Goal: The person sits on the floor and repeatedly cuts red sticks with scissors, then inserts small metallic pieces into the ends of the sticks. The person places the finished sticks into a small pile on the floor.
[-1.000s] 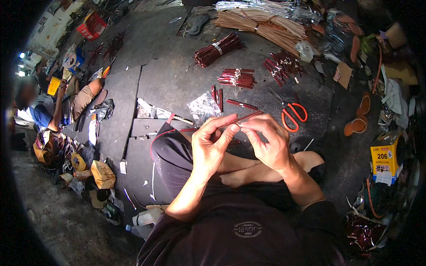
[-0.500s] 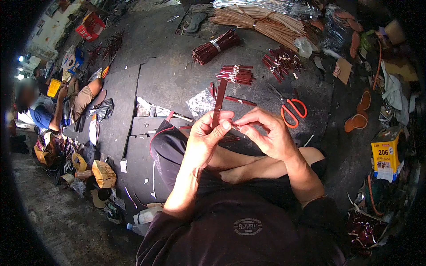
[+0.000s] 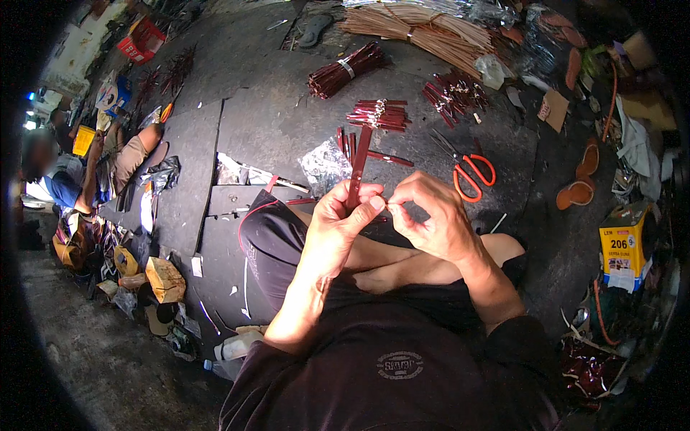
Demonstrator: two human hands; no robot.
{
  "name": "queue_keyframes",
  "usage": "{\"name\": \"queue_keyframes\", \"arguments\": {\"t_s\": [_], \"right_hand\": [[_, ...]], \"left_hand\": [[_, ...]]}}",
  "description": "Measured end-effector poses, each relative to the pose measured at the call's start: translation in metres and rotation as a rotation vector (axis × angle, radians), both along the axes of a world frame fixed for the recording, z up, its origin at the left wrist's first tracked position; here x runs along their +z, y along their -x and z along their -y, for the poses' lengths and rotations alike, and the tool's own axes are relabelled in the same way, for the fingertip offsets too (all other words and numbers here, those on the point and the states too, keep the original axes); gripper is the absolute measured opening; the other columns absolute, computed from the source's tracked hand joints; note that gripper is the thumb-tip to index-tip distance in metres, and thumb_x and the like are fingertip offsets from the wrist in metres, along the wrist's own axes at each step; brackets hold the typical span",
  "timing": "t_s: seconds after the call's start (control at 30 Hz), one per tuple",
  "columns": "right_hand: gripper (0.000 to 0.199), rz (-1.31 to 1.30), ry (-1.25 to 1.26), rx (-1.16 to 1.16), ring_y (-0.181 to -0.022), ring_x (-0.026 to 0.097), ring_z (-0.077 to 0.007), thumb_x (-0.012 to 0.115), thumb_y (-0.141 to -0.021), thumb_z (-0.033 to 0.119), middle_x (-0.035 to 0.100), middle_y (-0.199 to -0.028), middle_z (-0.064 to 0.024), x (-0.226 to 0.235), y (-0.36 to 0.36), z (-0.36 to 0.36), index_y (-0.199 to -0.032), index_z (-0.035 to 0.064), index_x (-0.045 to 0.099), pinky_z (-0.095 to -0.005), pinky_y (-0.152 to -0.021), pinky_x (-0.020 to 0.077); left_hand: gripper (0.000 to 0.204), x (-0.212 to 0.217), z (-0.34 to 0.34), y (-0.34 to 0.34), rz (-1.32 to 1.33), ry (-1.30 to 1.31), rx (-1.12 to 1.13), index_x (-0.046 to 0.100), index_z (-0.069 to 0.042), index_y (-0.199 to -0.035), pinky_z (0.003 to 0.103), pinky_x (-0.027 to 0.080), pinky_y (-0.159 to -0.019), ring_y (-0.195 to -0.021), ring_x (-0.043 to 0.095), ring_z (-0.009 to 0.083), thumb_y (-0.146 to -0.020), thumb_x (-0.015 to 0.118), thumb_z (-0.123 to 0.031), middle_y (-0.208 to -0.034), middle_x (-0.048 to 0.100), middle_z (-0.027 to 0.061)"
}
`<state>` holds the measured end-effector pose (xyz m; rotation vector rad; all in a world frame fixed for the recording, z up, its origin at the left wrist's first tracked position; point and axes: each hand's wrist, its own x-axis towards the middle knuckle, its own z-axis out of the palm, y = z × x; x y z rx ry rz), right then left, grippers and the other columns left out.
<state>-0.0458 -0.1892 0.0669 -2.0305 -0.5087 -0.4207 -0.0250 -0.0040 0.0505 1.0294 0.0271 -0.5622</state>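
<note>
The left hand (image 3: 336, 215) clamps a flat, dark red strip (image 3: 361, 161) between thumb and fingers. The right hand (image 3: 435, 215), just beside, has thumb and forefinger together; whether something small is between, I cannot tell. The held strip seems unfinished, while the pile of dark red strips with pale middles (image 3: 377, 115), on the black floor (image 3: 266, 93) beyond, seems already done. Printing shows on the yellow rectangular box (image 3: 622, 251) and the dark shirt (image 3: 402, 334).
</note>
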Motion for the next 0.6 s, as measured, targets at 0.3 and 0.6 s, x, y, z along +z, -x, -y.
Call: {"name": "queue_keyframes", "arguments": {"t_s": [0.3,0.6], "right_hand": [[0.01,-0.336,-0.199,0.135,-0.079,0.065,-0.0192,0.068,-0.085,0.005,0.065,-0.084,-0.0093,0.005,-0.002,0.01,-0.09,0.0004,0.06,-0.0329,-0.072,0.0498],[0.01,-0.442,-0.546,0.075,-0.087,0.062,-0.0105,0.066,-0.091,0.007,0.065,-0.09,-0.0032,-0.007,-0.004,0.002,-0.097,0.0004,0.062,-0.0272,-0.075,0.0494]], "left_hand": [[0.019,-0.001,-0.009,-0.004,0.056,0.079,-0.112,0.065,0.0,-0.106,0.027,0.05,-0.088,-0.095,0.063,0.0125,-0.089,0.069,-0.006,-0.099,0.069,0.0056],[0.021,-0.007,-0.006,-0.001,0.158,0.007,0.025,0.064,0.0,-0.107,0.027,0.051,-0.087,-0.09,0.065,0.0131,-0.087,0.071,-0.004,-0.101,0.07,0.0086]]}}
